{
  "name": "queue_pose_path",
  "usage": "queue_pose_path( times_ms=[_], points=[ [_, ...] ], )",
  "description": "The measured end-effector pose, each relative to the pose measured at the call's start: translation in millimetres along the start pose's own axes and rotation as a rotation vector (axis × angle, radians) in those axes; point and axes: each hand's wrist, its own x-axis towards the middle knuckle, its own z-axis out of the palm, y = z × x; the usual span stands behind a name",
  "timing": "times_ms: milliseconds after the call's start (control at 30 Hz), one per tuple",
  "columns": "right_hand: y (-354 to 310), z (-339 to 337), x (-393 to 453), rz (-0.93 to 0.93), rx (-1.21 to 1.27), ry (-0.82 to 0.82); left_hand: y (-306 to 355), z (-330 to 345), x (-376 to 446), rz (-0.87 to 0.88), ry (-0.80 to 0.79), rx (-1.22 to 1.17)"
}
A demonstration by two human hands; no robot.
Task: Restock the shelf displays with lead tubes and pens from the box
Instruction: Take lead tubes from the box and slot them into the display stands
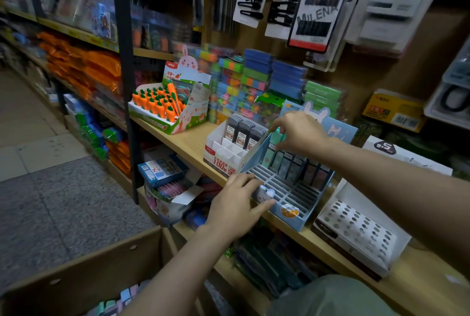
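My left hand (235, 202) rests open on blue display box (292, 188) front; right hand (300, 131) grip pinches mint lead tube (276, 137) at its back row.

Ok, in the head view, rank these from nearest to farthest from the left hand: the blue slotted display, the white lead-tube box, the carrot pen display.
From the left hand:
1. Blue slotted display, touching its front left corner.
2. White lead-tube box, just behind, up the shelf.
3. Carrot pen display, farthest, far left on the shelf.
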Motion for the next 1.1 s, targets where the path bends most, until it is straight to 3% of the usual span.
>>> queue_pose_path(
  times_ms=[367,533,667,767,833,933,1000,1100],
  points=[
    [-2,9,7,0.027,0.013,0.059,-1,4,-1,0.033,0.043,-0.018],
    [-5,10,0,0.032,-0.006,0.047,-2,0,-4,0.031,-0.012,-0.068],
    [-22,11,-23,-0.002,0.202,0.251,-19,-5,-45,0.028,0.120,-0.282],
    [-69,26,-55,-0.182,0.460,0.297,-58,-1,-101,-0.094,0.255,-0.384],
    [-109,50,-79,-0.324,0.565,0.163,-88,8,-145,-0.319,0.264,-0.441],
    [-174,107,-113,-0.465,0.564,-0.273,-133,25,-221,-0.818,0.164,-0.525],
    [-210,153,-137,-0.463,0.576,-0.537,-156,35,-271,-1.069,0.053,-0.484],
    [-244,217,-170,-0.312,0.620,-0.784,-171,45,-324,-1.276,-0.057,-0.434]
  ],
)
